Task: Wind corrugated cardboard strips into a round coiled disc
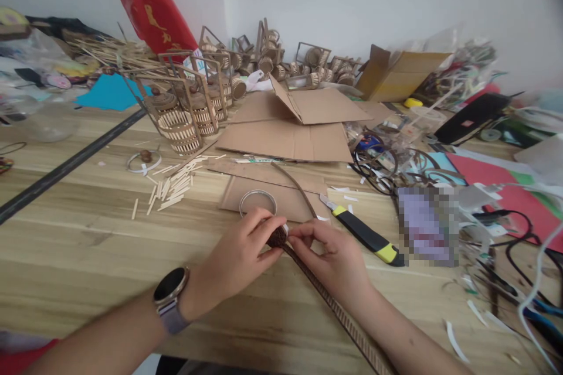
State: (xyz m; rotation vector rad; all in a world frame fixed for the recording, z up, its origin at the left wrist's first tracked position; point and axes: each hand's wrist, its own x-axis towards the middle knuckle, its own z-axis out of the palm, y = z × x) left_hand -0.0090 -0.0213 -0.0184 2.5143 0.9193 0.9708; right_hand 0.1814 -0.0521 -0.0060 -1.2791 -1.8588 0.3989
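Observation:
My left hand (246,246), with a watch on its wrist, is closed around a small dark brown round coil (277,238). A bit of white shows at the coil's upper edge. Beside it, my right hand (328,252) pinches thumb and forefinger together at the coil's edge, where a brown strip with pale slats (336,309) joins it. That strip runs under my right wrist toward the bottom edge. A thin brown strip (297,187) curves away behind my right hand. Just past my left hand lies a roll of tape (258,192) on cardboard. A yellow-and-black utility knife (365,233) rests to the right.
Pale short sticks (176,184) lie scattered at left, near small slatted baskets with handles (180,129). Flattened cardboard (290,137) covers the middle. Cables, brown rings and paper scraps crowd the right side. A black bar (74,164) crosses the left.

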